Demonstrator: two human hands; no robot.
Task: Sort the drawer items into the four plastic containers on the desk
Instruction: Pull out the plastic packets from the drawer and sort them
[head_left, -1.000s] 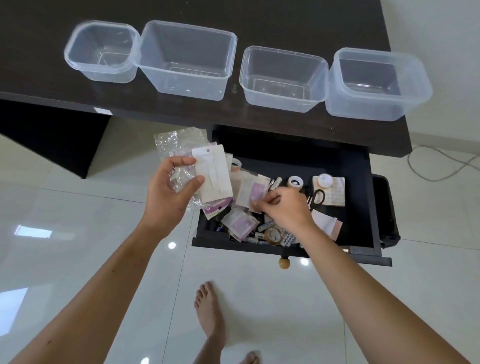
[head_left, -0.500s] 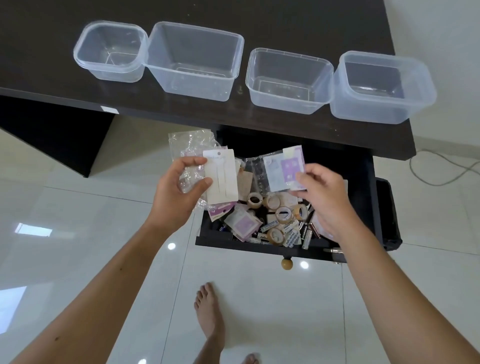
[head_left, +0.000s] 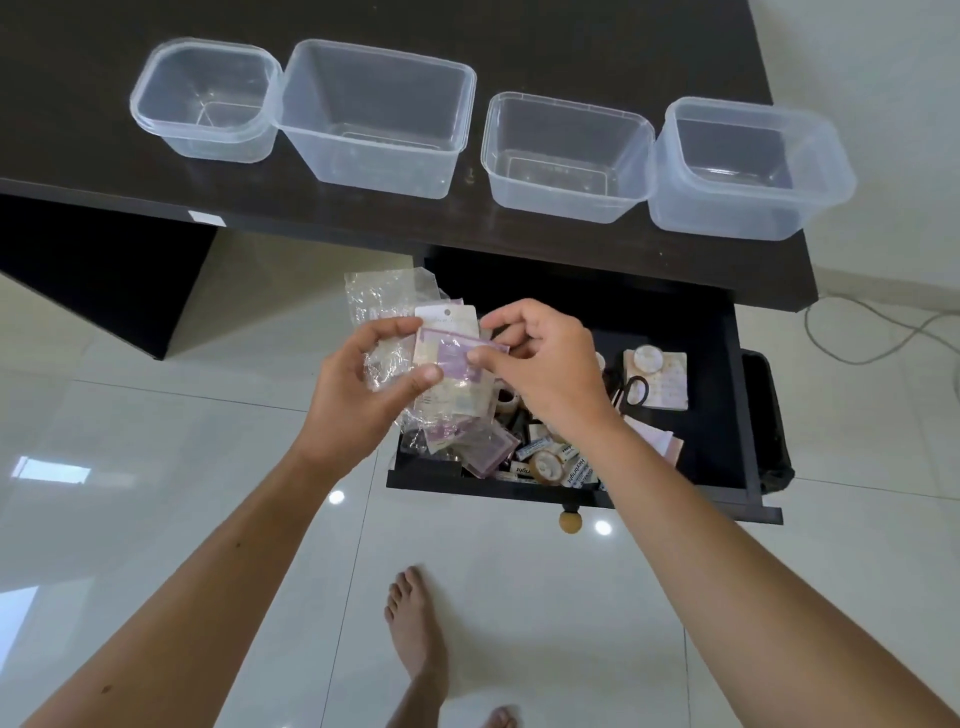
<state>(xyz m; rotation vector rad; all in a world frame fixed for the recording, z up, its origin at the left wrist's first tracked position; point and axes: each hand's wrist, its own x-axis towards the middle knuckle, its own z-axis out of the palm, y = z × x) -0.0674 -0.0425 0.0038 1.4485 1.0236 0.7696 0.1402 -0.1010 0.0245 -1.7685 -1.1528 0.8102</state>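
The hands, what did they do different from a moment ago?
The right hand lifted a purple packet out of the drawer and carried it left to the bundle of packets that the left hand grips; both hands now meet on it. The left hand kept its bundle throughout. The four containers on the desk stayed empty.

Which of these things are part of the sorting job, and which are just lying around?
Part of the job:
- four clear containers on the desk
- open drawer of small items
- packets held by left hand and right hand

Just lying about:
- cable on the floor
- the person's bare feet
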